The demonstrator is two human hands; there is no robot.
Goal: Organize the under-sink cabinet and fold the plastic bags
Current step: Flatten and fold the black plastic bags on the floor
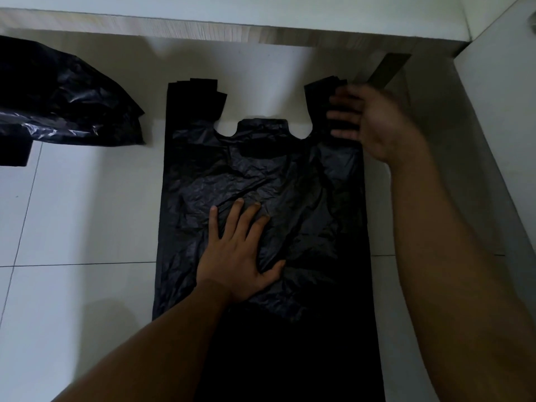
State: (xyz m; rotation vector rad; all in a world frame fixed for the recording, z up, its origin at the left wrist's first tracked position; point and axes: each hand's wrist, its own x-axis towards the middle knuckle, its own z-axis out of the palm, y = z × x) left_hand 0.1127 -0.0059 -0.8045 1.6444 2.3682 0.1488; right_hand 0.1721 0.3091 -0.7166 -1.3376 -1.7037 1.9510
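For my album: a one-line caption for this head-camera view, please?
Left hand presses a black plastic bag flat on the tiled floor while the right hand touches one handle.

left hand (237,253): lower centre of frame, palm down, fingers straight and spread, thumb out to the right. left forearm (150,343): bare, enters from bottom left edge. right hand (374,123): upper right, blurred, fingers extended leftward, close together. right forearm (452,256): bare, fills right side.

Dim light here, white tiled floor (87,213) crossed by thin dark grout lines (87,263), pale wood-grain plinth (174,27) along the far edge, white panel (499,111) at right.
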